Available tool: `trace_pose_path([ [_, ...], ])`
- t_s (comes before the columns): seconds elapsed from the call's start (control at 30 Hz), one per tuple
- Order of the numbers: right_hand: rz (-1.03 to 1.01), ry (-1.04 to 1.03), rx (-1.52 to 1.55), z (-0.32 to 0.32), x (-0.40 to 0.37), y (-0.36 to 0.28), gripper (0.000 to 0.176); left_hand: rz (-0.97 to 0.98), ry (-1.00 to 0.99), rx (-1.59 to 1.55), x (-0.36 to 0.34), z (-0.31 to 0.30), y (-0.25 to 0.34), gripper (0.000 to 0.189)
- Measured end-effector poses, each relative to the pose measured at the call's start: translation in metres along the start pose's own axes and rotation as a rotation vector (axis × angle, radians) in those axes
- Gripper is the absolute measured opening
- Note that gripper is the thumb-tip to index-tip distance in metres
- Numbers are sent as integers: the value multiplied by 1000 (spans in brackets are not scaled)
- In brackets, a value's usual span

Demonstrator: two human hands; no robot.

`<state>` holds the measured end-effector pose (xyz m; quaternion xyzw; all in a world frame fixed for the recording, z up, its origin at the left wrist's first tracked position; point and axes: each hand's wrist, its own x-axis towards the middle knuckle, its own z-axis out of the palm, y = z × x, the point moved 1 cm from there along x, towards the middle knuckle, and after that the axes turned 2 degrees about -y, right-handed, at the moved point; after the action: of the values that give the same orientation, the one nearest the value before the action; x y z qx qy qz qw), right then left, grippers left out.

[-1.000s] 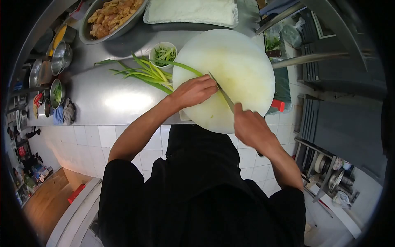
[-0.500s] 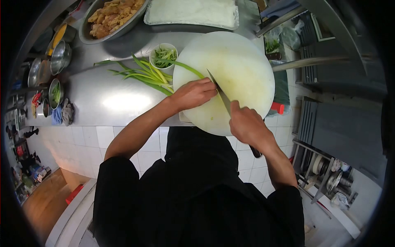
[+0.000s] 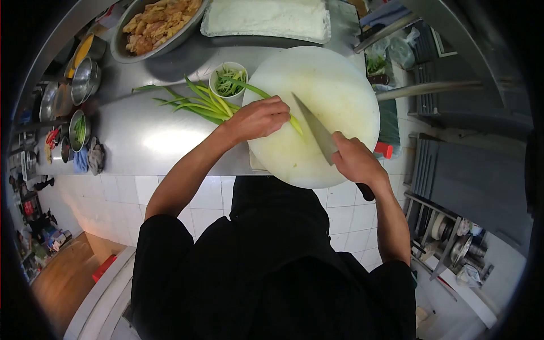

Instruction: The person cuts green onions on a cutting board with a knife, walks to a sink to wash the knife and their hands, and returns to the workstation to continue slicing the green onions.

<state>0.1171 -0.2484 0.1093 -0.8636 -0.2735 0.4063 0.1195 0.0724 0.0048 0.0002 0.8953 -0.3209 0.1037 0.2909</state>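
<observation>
My left hand (image 3: 262, 119) is closed around a green onion (image 3: 296, 124) on the round white cutting board (image 3: 340, 73). One pale end of the stalk sticks out past the fingers, and its green part runs back over the rim of a small white bowl. My right hand (image 3: 358, 161) grips a chef's knife (image 3: 316, 130) by its dark handle. The blade lies to the right of the stalk's end, apart from it, tip pointing away from me. Cut green strips (image 3: 228, 83) fill the small bowl (image 3: 213, 85). More green onions (image 3: 198, 106) lie on the steel counter left of the board.
Behind the board stand a large metal bowl (image 3: 120, 50) of pieces that look like coated meat and a tray (image 3: 266, 35) of white powder. Several metal bowls (image 3: 84, 79) line the counter's left end. A metal rail (image 3: 430, 89) juts in from the right.
The knife has moved right, away from my left hand, with my right hand. My left hand has shifted slightly left and up, and the onion's pale end now shows beyond the fingers.
</observation>
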Motion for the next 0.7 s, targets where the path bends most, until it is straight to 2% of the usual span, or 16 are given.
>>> trace_pose_path([
  [0.1,82,113,-92,1,-3,-20,21,37,32,-45,0,2,1,19],
  [0.27,74,44,-158,13,-9,-68,18,83,8,-75,5,1,-1,14],
  [0.33,79,13,-168,14,-5,-69,18,86,-2,-65,5,1,-2,12],
  [0.43,-17,165,-118,24,15,-62,17,86,-10,-65,4,3,-3,11],
  [0.53,59,54,-101,16,10,-65,18,91,-2,-73,3,2,-4,12],
  [0.7,34,128,-57,15,32,-56,20,86,15,-104,1,5,-5,16],
])
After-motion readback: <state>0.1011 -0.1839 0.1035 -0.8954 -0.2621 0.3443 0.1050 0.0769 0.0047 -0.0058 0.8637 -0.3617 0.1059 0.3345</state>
